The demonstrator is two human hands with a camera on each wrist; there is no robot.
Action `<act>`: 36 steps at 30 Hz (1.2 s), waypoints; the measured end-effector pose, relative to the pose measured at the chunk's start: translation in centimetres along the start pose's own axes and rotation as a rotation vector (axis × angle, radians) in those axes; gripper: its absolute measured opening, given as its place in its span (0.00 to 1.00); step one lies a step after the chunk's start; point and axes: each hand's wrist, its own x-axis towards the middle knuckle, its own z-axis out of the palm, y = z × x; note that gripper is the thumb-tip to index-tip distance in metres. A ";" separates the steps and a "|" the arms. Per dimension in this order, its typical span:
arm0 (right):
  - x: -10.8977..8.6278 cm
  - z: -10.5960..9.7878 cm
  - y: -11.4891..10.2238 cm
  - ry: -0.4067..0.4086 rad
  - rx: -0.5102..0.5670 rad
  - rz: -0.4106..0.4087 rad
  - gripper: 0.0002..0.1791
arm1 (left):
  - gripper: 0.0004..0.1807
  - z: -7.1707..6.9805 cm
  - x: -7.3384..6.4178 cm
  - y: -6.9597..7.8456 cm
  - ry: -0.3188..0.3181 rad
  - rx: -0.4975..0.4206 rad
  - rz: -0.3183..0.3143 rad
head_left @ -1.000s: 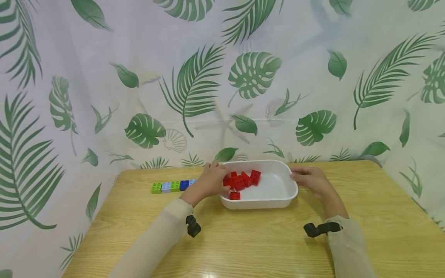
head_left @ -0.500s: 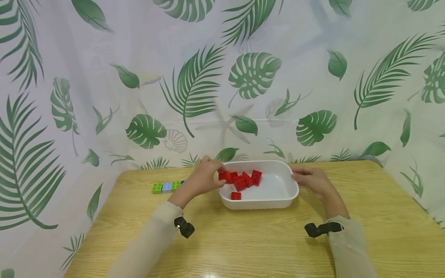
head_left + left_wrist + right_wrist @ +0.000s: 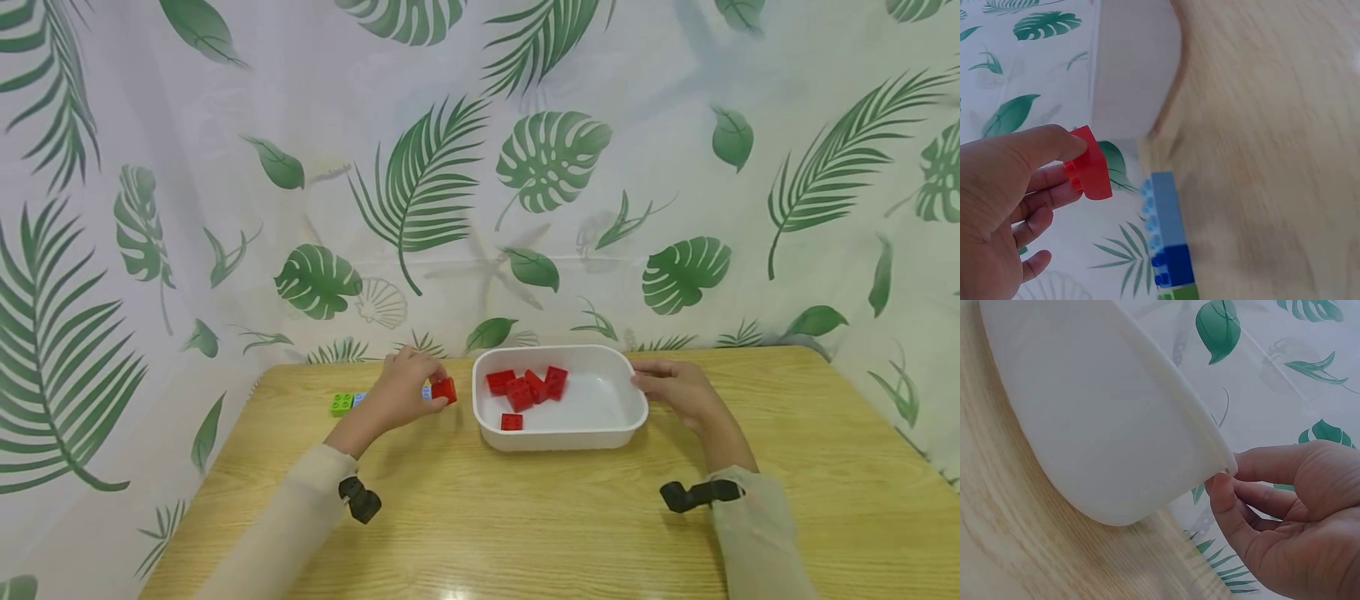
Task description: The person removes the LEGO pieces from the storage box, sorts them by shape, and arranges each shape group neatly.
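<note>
My left hand [image 3: 399, 392] pinches a red toy building block [image 3: 444, 390] between thumb and fingers, left of the white plastic bin [image 3: 562, 442]. In the left wrist view, that block is held on its side above the end of a row of joined blocks [image 3: 1171, 212], with light blue, dark blue and green showing. The hand covers much of this row in the head view. At the bin's right end, my right hand [image 3: 681, 395] grips the rim with thumb and fingers. Inside the bin, several red blocks [image 3: 519, 393] lie mostly toward the left.
The wooden table [image 3: 525, 525] ends at the back against a leaf-patterned cloth [image 3: 450, 208], which also hangs along both sides. A black wrist camera [image 3: 360, 500] is strapped to the left sleeve, and another camera [image 3: 678, 497] to the right.
My left hand has lifted the red block out of the bin and carried it left over its rim to the end of the row. My right hand has stayed at the bin's rim.
</note>
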 end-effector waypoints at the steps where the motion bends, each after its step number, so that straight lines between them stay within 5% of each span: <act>1: 0.0 0.0 0.0 0.004 0.002 0.000 0.30 | 0.15 0.1 -0.2 -0.2 -0.011 0.002 -0.006; 9: 0.1 0.1 0.1 -0.008 0.005 0.000 0.30 | 0.15 1.3 -1.6 -1.3 -0.075 0.051 -0.018; 36: 0.1 0.1 0.1 0.006 -0.020 0.021 0.30 | 0.15 2.0 -3.0 -2.6 -0.070 0.093 -0.004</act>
